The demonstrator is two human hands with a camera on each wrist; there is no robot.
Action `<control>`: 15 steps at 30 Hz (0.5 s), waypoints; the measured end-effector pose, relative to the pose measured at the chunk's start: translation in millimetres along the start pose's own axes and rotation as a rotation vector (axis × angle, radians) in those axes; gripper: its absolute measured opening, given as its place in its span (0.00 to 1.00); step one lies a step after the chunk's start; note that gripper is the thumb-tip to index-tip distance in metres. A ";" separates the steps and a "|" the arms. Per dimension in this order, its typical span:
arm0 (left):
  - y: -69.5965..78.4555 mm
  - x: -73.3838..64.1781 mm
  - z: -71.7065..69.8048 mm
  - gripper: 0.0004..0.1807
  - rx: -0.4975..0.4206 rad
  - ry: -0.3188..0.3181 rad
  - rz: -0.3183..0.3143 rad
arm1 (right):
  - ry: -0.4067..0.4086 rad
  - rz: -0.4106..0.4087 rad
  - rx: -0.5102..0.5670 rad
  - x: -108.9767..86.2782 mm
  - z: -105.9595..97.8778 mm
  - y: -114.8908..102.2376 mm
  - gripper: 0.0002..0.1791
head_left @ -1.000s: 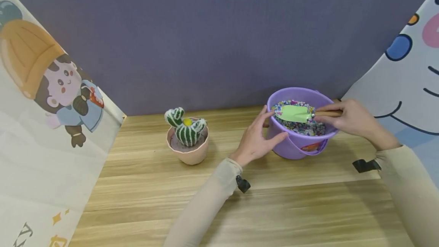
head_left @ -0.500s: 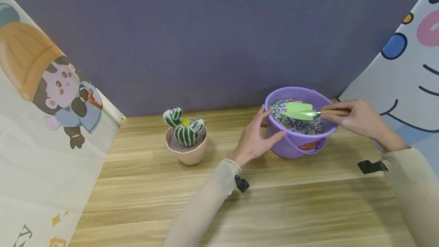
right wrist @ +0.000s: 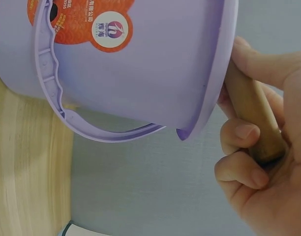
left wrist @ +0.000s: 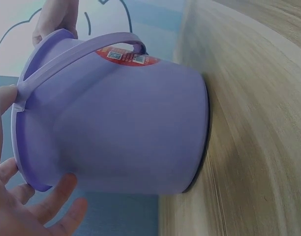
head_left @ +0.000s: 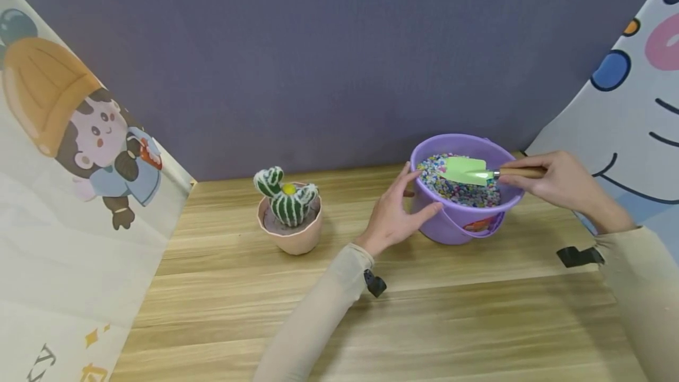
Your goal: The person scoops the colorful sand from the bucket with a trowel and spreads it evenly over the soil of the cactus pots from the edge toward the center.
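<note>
My right hand (head_left: 561, 184) grips the wooden handle (right wrist: 251, 108) of a small hand trowel. Its light green blade (head_left: 467, 171) is inside the mouth of a purple bucket (head_left: 448, 226), over a bed of small multicoloured beads (head_left: 461, 193). The blade's tip lies near or among the beads; whether it is buried I cannot tell. My left hand (head_left: 392, 220) rests against the bucket's left side, fingers spread and mostly straight. In the left wrist view its thumb (left wrist: 5, 96) touches the rim beside the bucket's handle (left wrist: 81, 54).
A small cactus (head_left: 289, 208) stands in a peach pot (head_left: 297, 243) on the wooden table (head_left: 239, 311), left of the bucket. A dark grey panel (head_left: 318, 63) rises behind. Printed sheets flank the table, a cartoon figure (head_left: 108, 134) on the left one.
The trowel has shifted right with my right hand, its blade now further from the bucket's left rim. My left hand and the bucket stay about where they were.
</note>
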State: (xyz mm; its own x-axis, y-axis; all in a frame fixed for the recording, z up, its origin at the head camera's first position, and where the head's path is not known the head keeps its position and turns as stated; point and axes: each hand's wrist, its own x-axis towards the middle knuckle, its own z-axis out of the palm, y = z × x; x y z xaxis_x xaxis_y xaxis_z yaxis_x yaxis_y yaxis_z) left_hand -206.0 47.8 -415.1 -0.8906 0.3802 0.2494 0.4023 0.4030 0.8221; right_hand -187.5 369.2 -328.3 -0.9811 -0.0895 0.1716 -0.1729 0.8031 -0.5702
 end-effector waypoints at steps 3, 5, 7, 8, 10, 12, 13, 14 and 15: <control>-0.3 0.0 0.0 0.47 0.004 0.006 0.010 | -0.003 0.005 -0.020 -0.1 -1.7 -1.3 0.19; -0.6 -0.3 -0.1 0.48 0.007 0.008 0.017 | -0.004 0.009 -0.026 -0.3 -2.5 -2.0 0.19; -0.8 -0.7 -0.4 0.48 0.012 0.010 0.019 | -0.010 0.014 -0.027 -0.6 -3.1 -2.7 0.20; -0.9 -1.0 -0.6 0.48 0.014 0.011 0.020 | -0.014 0.017 -0.024 -0.7 -3.4 -3.0 0.20; -0.7 -1.6 -1.3 0.48 0.017 0.015 0.020 | -0.019 0.020 -0.018 -0.9 -4.0 -3.6 0.20; -0.8 -2.4 -2.1 0.48 0.018 0.024 0.018 | -0.023 0.022 -0.016 -1.3 -4.8 -4.4 0.19; -0.8 -3.0 -2.6 0.48 0.018 0.028 0.015 | -0.023 0.021 -0.015 -1.4 -5.0 -4.8 0.19; -0.9 -3.3 -3.0 0.48 0.019 0.034 0.012 | -0.024 0.019 -0.012 -1.3 -5.3 -5.2 0.19; -1.0 -3.9 -3.5 0.48 0.020 0.039 0.008 | -0.024 0.018 -0.012 -1.5 -5.5 -5.7 0.19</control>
State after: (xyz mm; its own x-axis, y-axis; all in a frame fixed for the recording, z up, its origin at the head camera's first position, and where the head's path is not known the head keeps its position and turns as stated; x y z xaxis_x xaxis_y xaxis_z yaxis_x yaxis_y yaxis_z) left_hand -203.7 43.1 -415.1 -0.8949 0.3507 0.2760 0.4131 0.4170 0.8096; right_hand -184.6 368.0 -320.8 -0.9858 -0.0892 0.1420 -0.1546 0.8116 -0.5634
